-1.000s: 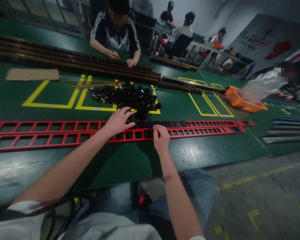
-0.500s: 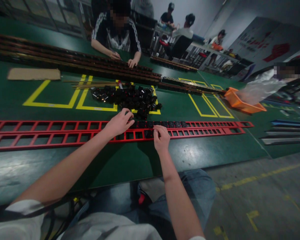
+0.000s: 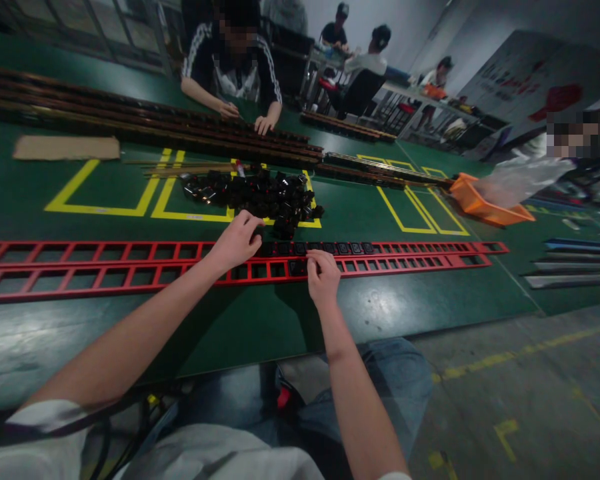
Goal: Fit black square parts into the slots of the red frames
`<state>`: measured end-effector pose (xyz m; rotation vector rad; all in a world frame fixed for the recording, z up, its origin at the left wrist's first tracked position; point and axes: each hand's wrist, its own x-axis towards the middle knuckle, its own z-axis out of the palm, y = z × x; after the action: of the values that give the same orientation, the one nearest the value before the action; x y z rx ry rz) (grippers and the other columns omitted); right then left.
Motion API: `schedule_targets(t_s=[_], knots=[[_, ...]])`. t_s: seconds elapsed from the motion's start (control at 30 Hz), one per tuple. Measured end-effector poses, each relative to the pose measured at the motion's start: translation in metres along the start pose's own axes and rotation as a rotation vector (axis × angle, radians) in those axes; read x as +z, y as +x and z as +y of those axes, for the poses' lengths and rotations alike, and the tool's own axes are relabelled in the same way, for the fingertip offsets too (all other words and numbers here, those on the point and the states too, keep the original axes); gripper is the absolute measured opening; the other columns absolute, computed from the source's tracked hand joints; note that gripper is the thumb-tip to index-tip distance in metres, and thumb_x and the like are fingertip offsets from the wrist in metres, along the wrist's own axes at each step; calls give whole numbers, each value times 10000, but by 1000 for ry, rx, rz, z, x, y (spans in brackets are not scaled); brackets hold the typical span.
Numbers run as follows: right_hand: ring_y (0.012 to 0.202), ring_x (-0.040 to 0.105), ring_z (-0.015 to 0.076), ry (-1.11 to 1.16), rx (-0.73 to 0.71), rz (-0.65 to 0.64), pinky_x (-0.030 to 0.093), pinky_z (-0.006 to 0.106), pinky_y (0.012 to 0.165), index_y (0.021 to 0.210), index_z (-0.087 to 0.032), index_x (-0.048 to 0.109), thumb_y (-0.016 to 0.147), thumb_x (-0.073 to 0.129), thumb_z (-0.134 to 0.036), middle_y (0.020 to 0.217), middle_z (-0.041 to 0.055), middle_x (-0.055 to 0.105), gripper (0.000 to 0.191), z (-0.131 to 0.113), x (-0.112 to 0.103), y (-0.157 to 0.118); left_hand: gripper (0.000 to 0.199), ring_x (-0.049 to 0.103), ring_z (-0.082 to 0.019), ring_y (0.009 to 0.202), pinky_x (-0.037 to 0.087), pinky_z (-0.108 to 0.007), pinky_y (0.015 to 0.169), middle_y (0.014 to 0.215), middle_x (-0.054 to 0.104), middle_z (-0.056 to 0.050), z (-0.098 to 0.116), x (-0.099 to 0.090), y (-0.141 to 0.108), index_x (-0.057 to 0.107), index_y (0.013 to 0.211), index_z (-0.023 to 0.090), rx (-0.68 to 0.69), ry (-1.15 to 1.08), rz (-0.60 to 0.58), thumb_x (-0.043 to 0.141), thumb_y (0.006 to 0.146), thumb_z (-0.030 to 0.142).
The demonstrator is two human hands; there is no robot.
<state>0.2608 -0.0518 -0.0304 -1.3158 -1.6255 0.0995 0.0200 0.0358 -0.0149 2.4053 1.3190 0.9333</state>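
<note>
**A:** What am I looking at right now?

**B:** I'm watching the left hand (image 3: 236, 241) curling over the near edge of the pile of black sockets (image 3: 253, 193), fingers closing on one; I cannot tell whether it is already gripped. The right hand (image 3: 322, 273) is resting on the nearer red frame (image 3: 130, 277), fingertips pinched down on a black socket (image 3: 297, 267) sitting in one of its openings.

**A:** So which step is in hand?

**B:** I'm judging it as seating sockets into the frame slots: the right hand is pressing one home while the left is fetching another from the pile.

**A:** What is the next move asking for?

**B:** I'm thinking the fresh socket needs turning the right way round and lining up with the open slot just left of the filled one, then pushing down squarely.

**A:** Counts?

**B:** I'm counting two red frames lying side by side along the near edge of the green table (image 3: 55, 333). The farther red frame (image 3: 105, 251) is carrying a short run of about six sockets near its middle; the nearer one is showing only the one under the right hand. One loose pile, too many to count. One orange bin (image 3: 485, 203) towards the table's right edge, one cardboard piece (image 3: 66, 148) towards the far left, and a person's two hands (image 3: 245, 117) working at the far edge
</note>
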Motion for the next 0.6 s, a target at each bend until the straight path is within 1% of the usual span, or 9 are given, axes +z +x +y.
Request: schedule_targets(t_s=[0.07, 0.17, 0.27, 0.37, 0.43, 0.53, 0.6], knots=[[949, 685, 231, 0, 7, -4, 552, 428, 895, 866, -211, 712, 957, 492, -199, 965, 95, 751, 239, 0, 0, 0, 257, 556, -233, 1069, 491, -413, 1020, 1111, 499, -93, -1, 0, 0, 608, 1111, 176, -3, -3, 9, 520, 870, 156], [950, 686, 232, 5, 6, 0, 553, 427, 892, 865, -212, 712, 957, 492, -201, 964, 96, 750, 239, 0, 0, 0, 240, 564, -236, 1027, 509, -416, 980, 1116, 493, -94, 1, -3, -1, 590, 1067, 178, -26, -11, -21, 547, 831, 173], [949, 685, 230, 7, -5, 8, 551, 420, 890, 865, -208, 710, 960, 492, -197, 962, 98, 749, 239, -1, 0, 0, 321, 573, -241, 982, 525, -406, 898, 1159, 496, -105, 5, -6, -1, 553, 1078, 180, -44, 1, -99, 554, 759, 147], [944, 684, 227, 9, -7, 8, 552, 414, 884, 865, -206, 710, 958, 489, -194, 958, 96, 749, 240, 0, 0, 0, 422, 576, -251, 1000, 517, -399, 879, 1174, 510, -101, 5, -10, 0, 529, 1121, 192, -56, -1, -194, 535, 706, 118], [945, 684, 228, 9, 0, 2, 552, 415, 886, 865, -208, 712, 956, 490, -199, 959, 95, 749, 240, 0, 0, 0, 421, 577, -251, 1030, 508, -396, 910, 1182, 516, -96, 1, -13, 1, 527, 1139, 199, -25, -35, -249, 533, 723, 133], [948, 685, 230, 12, 12, -2, 551, 419, 893, 870, -210, 717, 956, 493, -208, 963, 95, 749, 240, -1, -1, 1, 351, 578, -238, 1066, 493, -393, 968, 1210, 509, -83, -9, -17, 2, 544, 1135, 216, 54, -86, -330, 550, 785, 192], [951, 684, 229, 13, 17, -4, 551, 419, 897, 872, -210, 718, 956, 493, -210, 965, 96, 749, 240, -2, -1, 1, 313, 576, -238, 1089, 491, -393, 983, 1202, 505, -71, -16, -19, 3, 553, 1121, 228, 75, -100, -367, 589, 811, 241]])
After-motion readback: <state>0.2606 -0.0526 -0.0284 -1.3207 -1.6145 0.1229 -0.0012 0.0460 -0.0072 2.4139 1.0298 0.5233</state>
